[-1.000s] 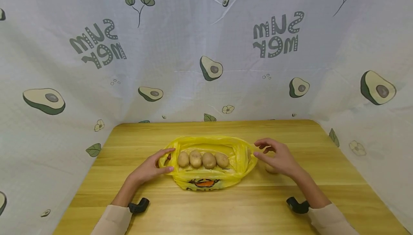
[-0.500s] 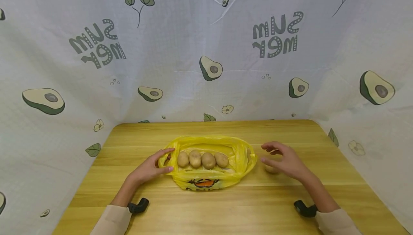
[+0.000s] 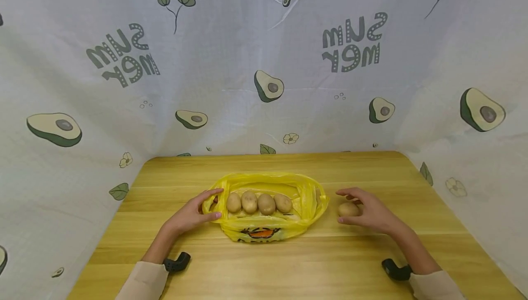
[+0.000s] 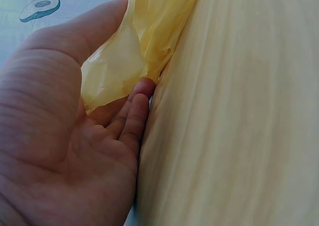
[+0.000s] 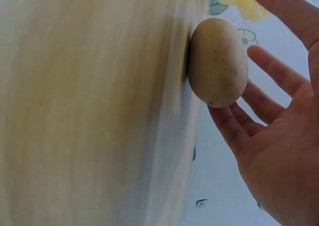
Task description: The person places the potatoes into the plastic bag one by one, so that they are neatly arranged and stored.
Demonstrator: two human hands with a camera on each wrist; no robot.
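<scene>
A yellow plastic bag (image 3: 264, 223) lies with its mouth spread wide in the head view, and several potatoes (image 3: 266, 204) sit in a row inside it. At its left end, my left hand (image 3: 190, 214) holds the bag's edge with thumb and fingers; the left wrist view shows the crumpled plastic (image 4: 117, 61) between them. To the right of the bag, one more potato (image 3: 348, 209) rests on the table. My right hand (image 3: 373, 212) is around it, fingers spread on the far side and thumb on the near side. In the right wrist view, the thumb stays apart from this potato (image 5: 218, 61).
A wooden table (image 3: 264, 272) carries everything. Behind and beside it hangs a pale curtain (image 3: 231, 62) printed with avocados. Black devices (image 3: 177, 262) are strapped at both wrists.
My right hand has moved away from the bag's right end, rightward and lower, to the loose potato, which now shows between its fingers and thumb. The left hand and bag look unchanged.
</scene>
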